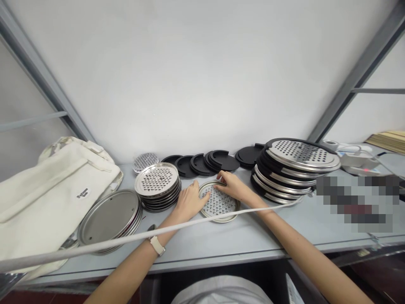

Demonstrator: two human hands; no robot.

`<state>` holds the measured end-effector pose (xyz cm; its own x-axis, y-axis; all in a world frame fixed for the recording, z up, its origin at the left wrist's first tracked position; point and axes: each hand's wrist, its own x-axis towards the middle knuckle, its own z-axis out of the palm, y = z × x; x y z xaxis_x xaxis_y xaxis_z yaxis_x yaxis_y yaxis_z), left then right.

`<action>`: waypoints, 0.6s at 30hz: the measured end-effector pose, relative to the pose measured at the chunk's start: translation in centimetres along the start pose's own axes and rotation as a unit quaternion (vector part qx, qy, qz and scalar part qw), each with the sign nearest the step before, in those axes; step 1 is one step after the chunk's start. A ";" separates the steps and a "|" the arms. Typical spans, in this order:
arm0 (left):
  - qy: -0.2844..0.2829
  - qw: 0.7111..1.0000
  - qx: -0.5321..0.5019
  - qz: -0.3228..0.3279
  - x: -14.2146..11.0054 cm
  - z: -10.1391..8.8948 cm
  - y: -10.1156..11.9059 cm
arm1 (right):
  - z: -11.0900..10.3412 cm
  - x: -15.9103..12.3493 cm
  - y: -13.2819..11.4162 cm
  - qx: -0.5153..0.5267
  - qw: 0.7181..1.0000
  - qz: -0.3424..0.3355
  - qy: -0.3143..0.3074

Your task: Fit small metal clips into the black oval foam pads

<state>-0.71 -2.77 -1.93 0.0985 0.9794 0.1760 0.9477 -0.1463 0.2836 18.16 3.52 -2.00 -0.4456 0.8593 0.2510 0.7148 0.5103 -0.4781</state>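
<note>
Round silver perforated metal disc with raised rim [220, 204] on pale grey bench [202, 245], centre of frame. Left hand [190, 200] at left edge, right hand [232, 186] at upper edge, fingers curled; grip unclear. Seemingly two-handed positioning; calls for even rim support.

I see a round, shallow metal disc [220, 202] with a raised, pale brassy rim and a silvery face full of small punched grater teeth. I have it lying flat, face up, on the grey surface, just below the centre of the frame.
</note>
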 end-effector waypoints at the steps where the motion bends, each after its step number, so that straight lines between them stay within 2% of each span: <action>1: 0.001 1.000 -0.001 0.002 0.0 0.0 0.0 | 0.0 0.0 0.0 0.000 1.000 0.001 0.000; 6: -0.006 1.000 -0.001 0.000 0.0 -0.1 0.0 | 0.2 -0.1 0.2 -0.003 1.000 0.002 -0.001; 9: -0.009 1.000 0.007 -0.001 -0.1 -0.2 0.2 | 0.1 -0.1 0.1 0.002 1.000 0.017 0.019; 14: -0.008 0.999 0.029 0.031 -0.1 -0.3 0.2 | -0.5 0.2 0.1 0.013 0.991 0.046 0.124; 18: -0.018 0.997 0.025 0.077 -0.3 -0.4 0.2 | -0.8 0.8 0.6 0.053 0.982 0.027 0.179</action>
<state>-0.62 -3.12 -1.56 0.2547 0.9502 0.1793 0.9344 -0.2896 0.2075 18.67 4.51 -1.42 -0.1773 0.8512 0.4940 0.6633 0.4742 -0.5790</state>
